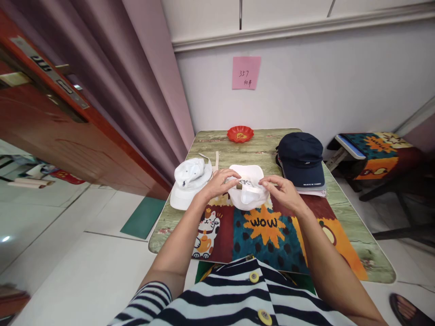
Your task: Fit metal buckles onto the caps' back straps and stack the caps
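Observation:
A white cap (251, 199) with dark letters on it lies at the middle of the table, in front of my body. My left hand (222, 181) grips its left edge, thumb and fingers close together. On the opposite edge, my right hand (280, 189) pinches the cap between thumb and fingers. Left of my left hand sits a pale cap (193, 174) with a small dark emblem and loose straps behind it. Beyond my right hand is a navy cap (302, 158), stacked on lighter headwear whose edge shows below its brim.
The wood-patterned table (210, 145) stands against the wall and carries a colourful mat (272, 253). A red scalloped dish (240, 134) is at the back. An open wooden door (102, 136) is on the left, a second covered surface (380, 149) on the right. A sandalled foot (406, 310) shows lower right.

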Tool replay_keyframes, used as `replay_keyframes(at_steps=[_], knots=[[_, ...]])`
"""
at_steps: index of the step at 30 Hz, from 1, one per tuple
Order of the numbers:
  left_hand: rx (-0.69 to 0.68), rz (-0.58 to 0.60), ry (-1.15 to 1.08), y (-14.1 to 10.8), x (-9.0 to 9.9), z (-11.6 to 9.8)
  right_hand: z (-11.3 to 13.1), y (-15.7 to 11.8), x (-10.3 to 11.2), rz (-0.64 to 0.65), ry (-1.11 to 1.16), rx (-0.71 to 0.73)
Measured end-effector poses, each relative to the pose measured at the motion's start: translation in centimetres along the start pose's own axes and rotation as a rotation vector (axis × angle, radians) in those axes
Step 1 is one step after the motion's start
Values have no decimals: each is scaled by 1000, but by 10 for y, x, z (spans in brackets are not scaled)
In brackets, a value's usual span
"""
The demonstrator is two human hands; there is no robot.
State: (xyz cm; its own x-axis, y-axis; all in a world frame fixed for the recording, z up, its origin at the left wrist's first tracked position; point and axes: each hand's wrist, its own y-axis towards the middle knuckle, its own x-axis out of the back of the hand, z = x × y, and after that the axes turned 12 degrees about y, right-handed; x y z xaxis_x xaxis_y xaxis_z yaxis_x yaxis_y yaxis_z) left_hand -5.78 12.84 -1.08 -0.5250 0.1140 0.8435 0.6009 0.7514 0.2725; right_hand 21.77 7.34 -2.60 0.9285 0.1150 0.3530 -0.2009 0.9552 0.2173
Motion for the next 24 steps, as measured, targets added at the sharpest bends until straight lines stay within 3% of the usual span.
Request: replay_keyframes(at_steps=[3, 6, 15, 24], knots=[[-18, 133, -109, 5, 2, 5, 4, 1, -5, 63, -59, 26], [24, 194, -231, 4, 0, 10, 2, 3, -9, 82, -57, 32], [95, 211, -418, -3, -9, 18, 5, 8, -17, 84, -101, 31], [188, 276, -483, -8, -5, 17, 18, 21, -50, 129, -143, 25]])
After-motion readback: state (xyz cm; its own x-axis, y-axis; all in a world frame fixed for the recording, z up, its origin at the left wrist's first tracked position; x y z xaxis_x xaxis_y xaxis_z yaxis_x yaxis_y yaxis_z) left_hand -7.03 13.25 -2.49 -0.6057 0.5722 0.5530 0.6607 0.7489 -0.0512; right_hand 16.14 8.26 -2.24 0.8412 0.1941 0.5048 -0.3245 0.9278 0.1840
